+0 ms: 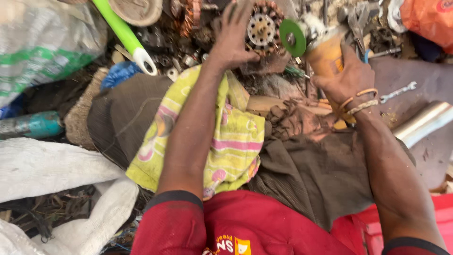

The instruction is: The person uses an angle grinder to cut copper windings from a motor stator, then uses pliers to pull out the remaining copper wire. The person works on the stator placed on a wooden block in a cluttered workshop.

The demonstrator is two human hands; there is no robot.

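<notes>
My left hand (pixel 233 38) presses down on a round motor stator (pixel 262 27) with copper windings, holding it among scrap at the top of the view. My right hand (pixel 344 78) grips the yellow body of an angle grinder (pixel 325 55). The grinder's green cutting disc (pixel 292 38) stands right beside the stator's right edge. Thin bands circle my right wrist. A yellow and pink patterned cloth (pixel 231 141) lies under my left forearm, over dark brown fabric (pixel 306 165).
A green-handled tool (pixel 125 35) lies at the top left beside a round lid (pixel 139 10). A wrench (pixel 398 92) and a shiny metal tube (pixel 424 123) lie at the right. White sacks (pixel 52 170), a teal can (pixel 33 125) and an orange bag (pixel 429 19) surround the spot.
</notes>
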